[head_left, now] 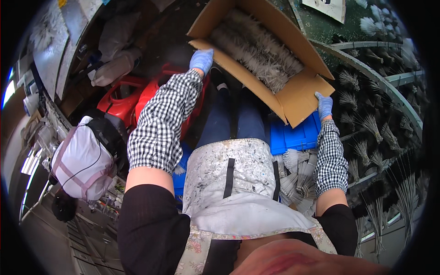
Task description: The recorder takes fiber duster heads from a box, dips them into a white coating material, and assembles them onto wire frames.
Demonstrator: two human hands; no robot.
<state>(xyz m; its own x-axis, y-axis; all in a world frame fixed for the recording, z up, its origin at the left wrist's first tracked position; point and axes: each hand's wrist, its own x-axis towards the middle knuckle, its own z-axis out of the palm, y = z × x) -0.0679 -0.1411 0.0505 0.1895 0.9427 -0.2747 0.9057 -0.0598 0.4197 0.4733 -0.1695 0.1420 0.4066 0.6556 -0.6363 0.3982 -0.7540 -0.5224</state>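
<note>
An open cardboard box (308, 100) is tilted in front of me, above my feet and legs. Inside it lies a dense pile of whitish, bristly strands (261, 50), too fine to name for certain. My left hand (201, 61), in a blue glove, is closed on the box's near left edge. My right hand (324, 104), gloved the same way, grips the flap at the right end, with the thumb showing on the cardboard.
Red plastic stools (151, 94) stand to the left, near a whitish jug (117, 68). A blue crate (293, 133) sits below the box, with bundles of pale strands (298, 176) beside it. Metal racks (362, 64) holding wire-like bundles curve along the right. Another person (85, 160) is at the far left.
</note>
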